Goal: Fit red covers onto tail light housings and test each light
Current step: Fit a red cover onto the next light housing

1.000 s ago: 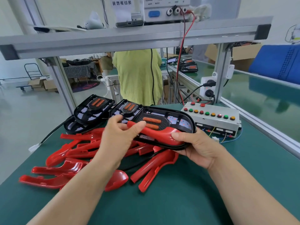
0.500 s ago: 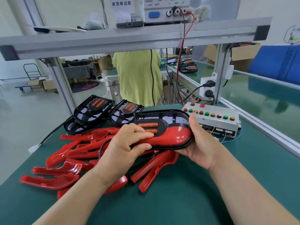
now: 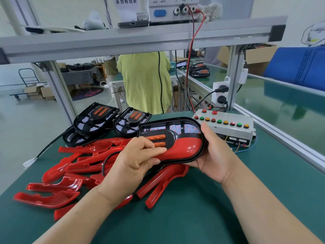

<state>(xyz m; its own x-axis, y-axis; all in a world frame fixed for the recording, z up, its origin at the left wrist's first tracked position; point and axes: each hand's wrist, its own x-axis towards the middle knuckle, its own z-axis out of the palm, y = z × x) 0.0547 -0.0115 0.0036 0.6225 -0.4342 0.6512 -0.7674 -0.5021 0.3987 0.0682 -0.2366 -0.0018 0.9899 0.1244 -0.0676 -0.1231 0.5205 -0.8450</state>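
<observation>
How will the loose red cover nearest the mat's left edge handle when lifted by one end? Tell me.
The loose red cover looks like a thin hollow shell, so it is probably light and slightly springy. Its glossy surface may be slippery in a pinch. Long and curved, it would likely tip or swing if lifted by one end.

Bright and even all over, with soft white light from above and from the big pale room at the back. Only faint, soft shadows on the green table (image 3: 175,222). Small white shiny spots on the red cover (image 3: 186,149). Sharp in the middle, a bit fuzzy far away. Bent and stretched at the edges, like the curved metal beam (image 3: 140,39)
</observation>
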